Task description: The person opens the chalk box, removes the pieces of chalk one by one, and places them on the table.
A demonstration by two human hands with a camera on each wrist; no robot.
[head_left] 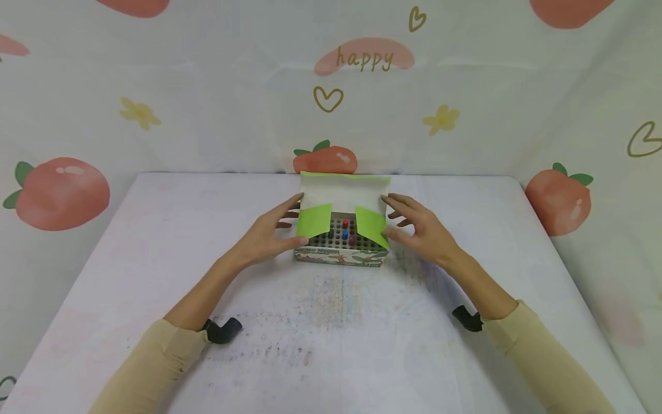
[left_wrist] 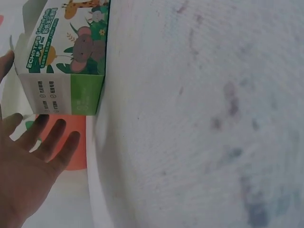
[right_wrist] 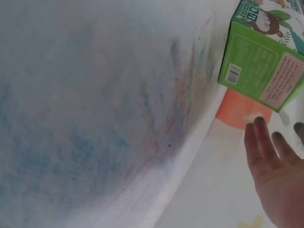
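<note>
A cardboard box (head_left: 338, 258) printed with cartoon animals stands on the table with its lid (head_left: 343, 192) raised at the back. Two bright green side flaps (head_left: 314, 221) lean inward over its opening. Inside is a grid of round holes, where a red peg-like piece (head_left: 345, 223), a blue one (head_left: 345, 234) and a dark red one show. My left hand (head_left: 264, 237) is at the box's left, its thumb at the left flap and its fingers spread beside the box. On the other side, my right hand (head_left: 425, 231) has its thumb at the right flap's edge, fingers loosely extended toward the lid.
The white table (head_left: 341, 345) carries smudges of colour in front of the box. Behind it hangs a pale cloth (head_left: 233, 115) printed with fruit, hearts and flowers. A black wrist-camera piece (head_left: 223, 331) juts from each sleeve.
</note>
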